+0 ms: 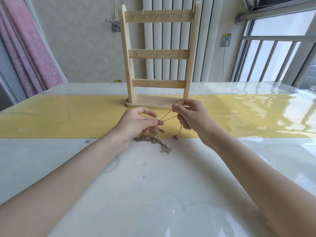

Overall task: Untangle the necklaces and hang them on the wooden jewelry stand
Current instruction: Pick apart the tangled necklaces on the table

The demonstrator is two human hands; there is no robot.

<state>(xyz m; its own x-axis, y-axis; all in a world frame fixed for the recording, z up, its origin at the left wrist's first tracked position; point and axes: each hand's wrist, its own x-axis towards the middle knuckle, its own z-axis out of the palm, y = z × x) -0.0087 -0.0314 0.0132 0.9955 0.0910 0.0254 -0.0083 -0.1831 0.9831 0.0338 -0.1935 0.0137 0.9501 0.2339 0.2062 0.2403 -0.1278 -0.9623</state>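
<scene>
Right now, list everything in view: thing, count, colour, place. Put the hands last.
wooden jewelry stand: one, pale wood, three hook rails, nothing hanging, on the yellow strip.
thin chain: one, gold, stretched between both hands, an end dangling to the table.
tangled necklaces: one heap, gold, on the table below the left hand.
table: one, glossy white.
yellow strip: one, across the table.
curtain: pink, far left.
radiator: white, behind the stand.
wall socket: one, right of the radiator.
window: barred, right.
left hand: pinches the chain.
right hand: pinches the chain.
</scene>
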